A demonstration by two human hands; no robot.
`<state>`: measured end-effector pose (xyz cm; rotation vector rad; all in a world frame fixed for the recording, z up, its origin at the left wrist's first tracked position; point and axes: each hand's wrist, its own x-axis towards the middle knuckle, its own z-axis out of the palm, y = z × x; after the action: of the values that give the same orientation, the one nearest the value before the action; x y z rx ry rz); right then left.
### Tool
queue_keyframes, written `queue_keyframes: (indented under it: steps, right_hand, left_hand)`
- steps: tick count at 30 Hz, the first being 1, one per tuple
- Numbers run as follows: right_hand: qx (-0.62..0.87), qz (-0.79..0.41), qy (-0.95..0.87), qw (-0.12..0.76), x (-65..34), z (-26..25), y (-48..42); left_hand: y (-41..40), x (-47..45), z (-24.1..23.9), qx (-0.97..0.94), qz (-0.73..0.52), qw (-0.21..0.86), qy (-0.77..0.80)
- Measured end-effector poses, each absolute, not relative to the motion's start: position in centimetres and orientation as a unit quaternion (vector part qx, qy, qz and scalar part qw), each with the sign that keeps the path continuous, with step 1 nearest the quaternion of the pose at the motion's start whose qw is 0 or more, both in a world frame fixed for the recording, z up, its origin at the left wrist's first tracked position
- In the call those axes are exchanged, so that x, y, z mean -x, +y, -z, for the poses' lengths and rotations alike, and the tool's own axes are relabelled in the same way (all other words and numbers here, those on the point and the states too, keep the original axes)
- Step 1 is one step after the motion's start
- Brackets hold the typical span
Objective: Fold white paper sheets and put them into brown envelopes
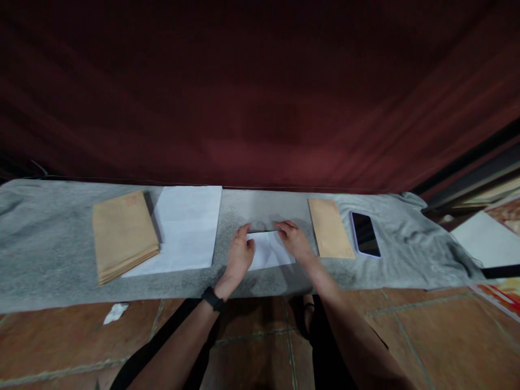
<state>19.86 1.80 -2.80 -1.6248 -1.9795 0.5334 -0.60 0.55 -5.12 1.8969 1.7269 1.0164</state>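
Observation:
A folded sheet of white paper [270,252] lies on the grey cloth in front of me, with faint crease lines across it. At its far left corner, my left hand [240,252] has its fingers and thumb closed on the edge. My right hand [296,241] grips the far right corner, its fingers bent over the edge. To the right of that hand rests a single brown envelope [330,229]. Farther left, flat white sheets [187,229] lie partly under a stack of brown envelopes [124,233].
A phone [365,234] in a pale purple case lies right of the single envelope. Grey cloth [410,254] covers the long narrow surface, wrinkled at the right end. Behind it hangs a dark red curtain [260,108]. A white scrap [116,313] is on the tiled floor.

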Motion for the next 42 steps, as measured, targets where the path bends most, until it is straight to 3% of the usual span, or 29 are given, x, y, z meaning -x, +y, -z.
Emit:
queue_keyframes:
  steps: [3,6,16,26,42]
  right_hand:
    - [0.609,-0.107,-0.745,0.251,-18.9,2.8,0.6]
    - [0.582,-0.102,-0.762,0.265,-17.3,3.4,-1.6]
    - [0.537,-0.008,-0.836,0.110,-15.1,6.2,-6.6]
    - [0.589,0.021,-0.794,0.146,-17.9,6.3,-6.1]
    - [0.633,0.019,-0.763,0.130,-20.7,6.4,-6.6]
  left_hand:
    - [0.7,0.8,4.6,-0.678,-0.357,0.183,0.616]
    - [-0.3,0.2,3.7,-0.687,-0.355,0.131,0.621]
    - [-5.7,-2.9,5.1,-0.820,-0.230,0.099,0.515]
    - [-5.4,-1.2,5.5,-0.812,-0.177,0.020,0.556]
    - [-5.0,2.2,5.7,-0.777,-0.148,0.025,0.611]
